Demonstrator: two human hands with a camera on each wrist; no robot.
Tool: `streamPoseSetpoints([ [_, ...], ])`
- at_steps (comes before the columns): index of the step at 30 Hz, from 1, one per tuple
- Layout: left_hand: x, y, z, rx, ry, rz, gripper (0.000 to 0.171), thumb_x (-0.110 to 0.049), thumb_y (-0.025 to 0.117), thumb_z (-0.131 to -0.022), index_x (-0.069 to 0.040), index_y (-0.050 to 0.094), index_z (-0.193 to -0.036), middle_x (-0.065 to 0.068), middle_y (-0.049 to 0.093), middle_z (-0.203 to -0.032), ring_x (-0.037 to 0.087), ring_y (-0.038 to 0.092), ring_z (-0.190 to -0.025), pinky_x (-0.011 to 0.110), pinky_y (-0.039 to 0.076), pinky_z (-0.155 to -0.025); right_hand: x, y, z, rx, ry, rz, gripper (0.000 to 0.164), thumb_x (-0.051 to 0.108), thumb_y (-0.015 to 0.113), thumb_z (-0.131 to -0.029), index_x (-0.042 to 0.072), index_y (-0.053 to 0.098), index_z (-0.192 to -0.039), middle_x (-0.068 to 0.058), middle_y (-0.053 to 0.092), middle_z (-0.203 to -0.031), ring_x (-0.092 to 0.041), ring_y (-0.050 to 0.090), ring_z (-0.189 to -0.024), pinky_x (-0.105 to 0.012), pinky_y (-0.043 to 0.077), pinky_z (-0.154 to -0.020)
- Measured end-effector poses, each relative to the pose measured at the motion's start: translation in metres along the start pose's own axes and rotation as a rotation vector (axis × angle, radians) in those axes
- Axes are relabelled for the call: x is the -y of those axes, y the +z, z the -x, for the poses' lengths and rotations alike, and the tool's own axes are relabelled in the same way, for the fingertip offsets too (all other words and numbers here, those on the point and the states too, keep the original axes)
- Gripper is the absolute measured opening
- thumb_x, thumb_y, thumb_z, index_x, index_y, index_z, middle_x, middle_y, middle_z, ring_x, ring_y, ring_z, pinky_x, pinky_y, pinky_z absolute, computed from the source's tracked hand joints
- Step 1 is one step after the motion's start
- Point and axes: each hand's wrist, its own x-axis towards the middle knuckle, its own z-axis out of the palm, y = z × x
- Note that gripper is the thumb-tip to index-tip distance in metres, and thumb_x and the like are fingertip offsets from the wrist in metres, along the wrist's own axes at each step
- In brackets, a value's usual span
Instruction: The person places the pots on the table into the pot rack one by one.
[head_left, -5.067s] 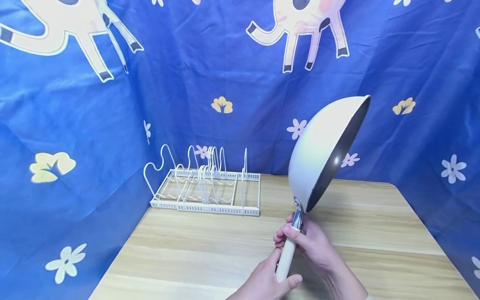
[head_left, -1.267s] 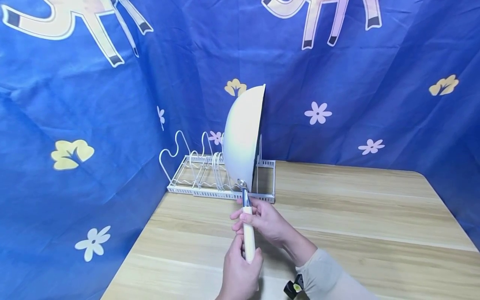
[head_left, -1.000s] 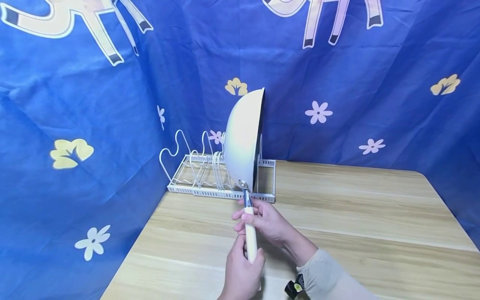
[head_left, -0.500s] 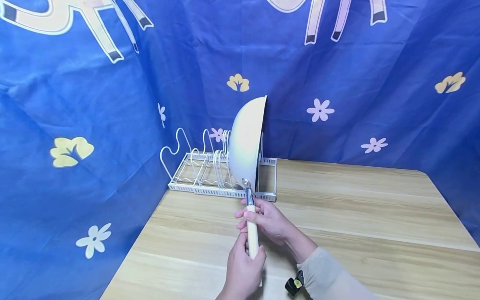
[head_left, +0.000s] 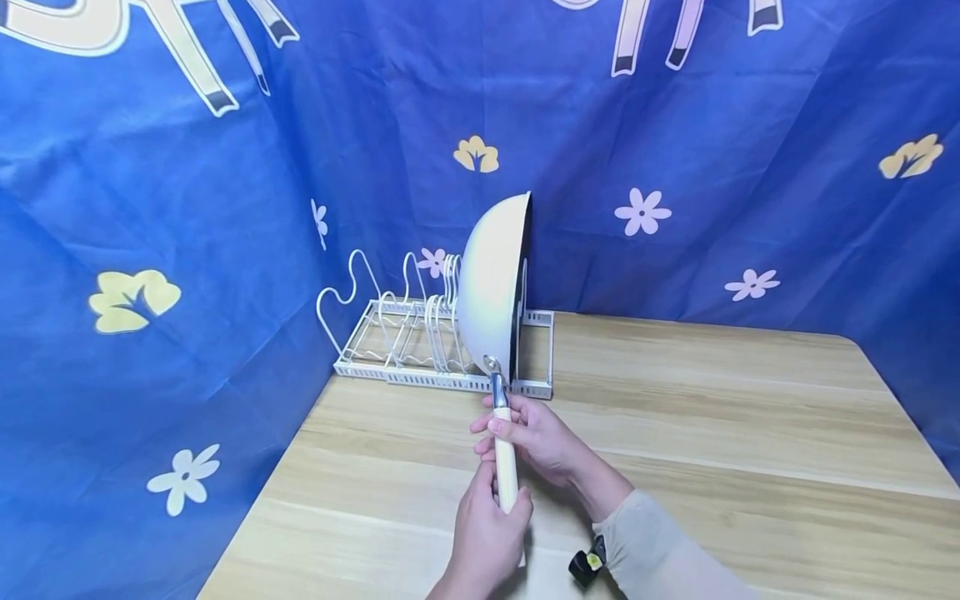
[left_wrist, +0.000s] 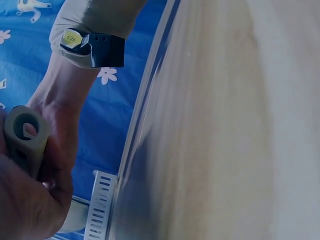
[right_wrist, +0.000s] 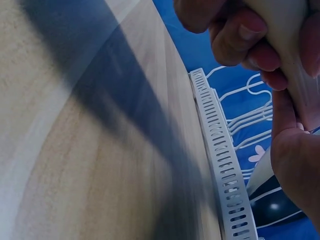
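Observation:
A wok [head_left: 491,283], white outside and dark inside, stands on its edge in the white wire pan rack [head_left: 435,382], bowl bottom to the left. It sits between a group of wire dividers and the single divider at the right. Its cream handle [head_left: 507,475] points toward me. My left hand [head_left: 486,533] grips the handle's end, whose hollow tip [left_wrist: 25,135] shows in the left wrist view. Nearer the metal neck, my right hand [head_left: 547,442] holds the handle between thumb and fingers. Whether the wok's lower rim touches the rack base is hidden.
The rack stands at the back left of a wooden table [head_left: 712,442]. Blue patterned cloth [head_left: 697,167] hangs behind and at both sides. A black wrist-worn device [head_left: 587,562] sits at my right cuff. Wavy wire dividers [head_left: 352,283] rise from the rack's left part.
From the table's right side, the wok has moved left over the rack and turned more upright. During the last second it has sunk slightly between the dividers. Both hands stay on the handle.

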Motion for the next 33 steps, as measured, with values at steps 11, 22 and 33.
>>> streamPoseSetpoints([
  [11, 0.000, -0.002, -0.007, 0.128, 0.053, -0.076, 0.047, -0.031, 0.072, -0.090, -0.007, 0.052, -0.125, 0.001, 0.059, -0.087, 0.013, 0.056, -0.078, 0.025, 0.046, -0.067, -0.003, -0.009, 0.000, -0.011, 0.046, -0.006, 0.052, 0.009, 0.056, -0.100, -0.005, 0.033, -0.145, -0.004, 0.071, -0.110, -0.016, 0.074, -0.091, -0.033, 0.061, -0.084],
  [22, 0.009, -0.021, -0.015, 0.414, 0.048, 0.067, 0.055, -0.031, 0.071, -0.092, -0.001, 0.046, -0.131, 0.008, 0.062, -0.100, 0.014, 0.062, -0.083, 0.023, 0.052, -0.069, -0.006, -0.014, -0.001, -0.027, 0.083, 0.000, 0.058, 0.012, 0.060, -0.099, -0.005, 0.031, -0.147, -0.006, 0.071, -0.112, -0.016, 0.074, -0.092, -0.037, 0.062, -0.083],
  [33, 0.009, -0.031, -0.021, 0.520, 0.035, 0.088, 0.052, -0.021, 0.071, -0.092, 0.004, 0.046, -0.130, 0.010, 0.061, -0.102, 0.015, 0.062, -0.085, 0.023, 0.055, -0.069, -0.014, -0.017, -0.002, -0.055, 0.131, 0.019, 0.066, 0.014, 0.065, -0.097, -0.005, 0.030, -0.150, -0.009, 0.072, -0.115, -0.016, 0.074, -0.093, -0.038, 0.061, -0.085],
])
